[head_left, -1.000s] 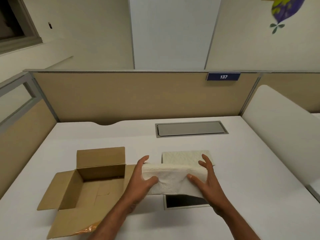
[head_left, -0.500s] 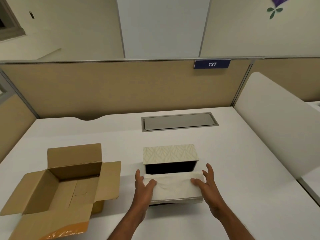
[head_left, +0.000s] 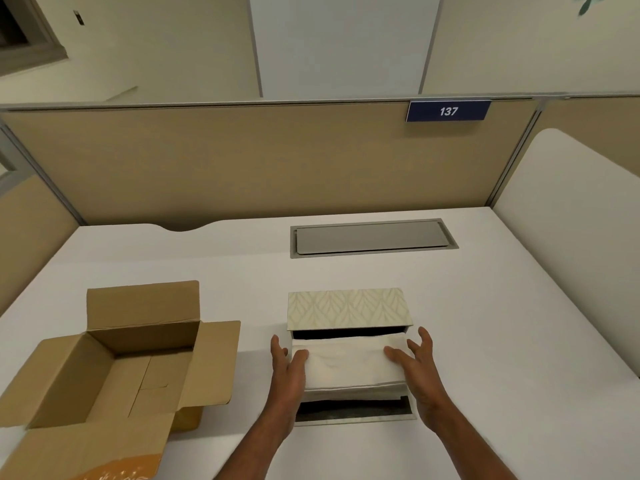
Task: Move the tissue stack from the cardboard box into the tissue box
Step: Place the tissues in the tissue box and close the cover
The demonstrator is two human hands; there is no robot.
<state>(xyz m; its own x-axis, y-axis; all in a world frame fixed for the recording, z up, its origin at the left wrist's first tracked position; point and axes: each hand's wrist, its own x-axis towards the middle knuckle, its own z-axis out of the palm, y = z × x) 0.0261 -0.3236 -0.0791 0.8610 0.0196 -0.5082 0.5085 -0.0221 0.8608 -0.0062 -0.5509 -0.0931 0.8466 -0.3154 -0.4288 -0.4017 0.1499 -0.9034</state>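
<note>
A white tissue stack (head_left: 348, 363) lies in the mouth of the open tissue box (head_left: 349, 415), whose leaf-patterned lid (head_left: 348, 308) stands raised behind it. My left hand (head_left: 287, 370) grips the stack's left end, thumb on top. My right hand (head_left: 415, 367) holds the right end with its outer fingers spread. The box's dark inside shows in front of and behind the stack. The brown cardboard box (head_left: 114, 372) sits to the left with its flaps open and nothing visible inside.
The white desk (head_left: 502, 341) has a grey cable hatch (head_left: 372, 237) at the back. Beige partition panels (head_left: 242, 161) close off the rear and left, and a white curved panel (head_left: 571, 244) rises on the right. Orange tape shows on the near cardboard flap.
Both hands carried the tissue stack rightward from beside the cardboard box and lowered it into the tissue box. The view also shifted, so the cardboard box now sits farther left.
</note>
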